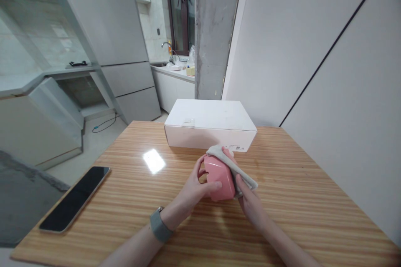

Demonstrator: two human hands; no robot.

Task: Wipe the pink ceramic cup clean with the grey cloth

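While the left hand [196,187] grips a pink plastic container [219,178] at lower centre of the frame, the right hand [249,202] clamps a grey cloth [233,167] over it, both hands closed together just in front of a white cardboard box [209,124] on a wooden table [297,183].

A grey multi-door refrigerator [108,46] stands against the far left, beside a pale tiled wall [155,16]. Beyond it, a white counter [172,87] carries a curved steel faucet [166,46], below a dark-framed window [180,8]. A rough concrete pillar [213,37] rises next to smooth pale wall panels [316,58] divided by a black seam. The light floor [90,144] shows past the striped wooden worktop [291,167], where a bright patch of glare [153,161] sits on the glossy surface.
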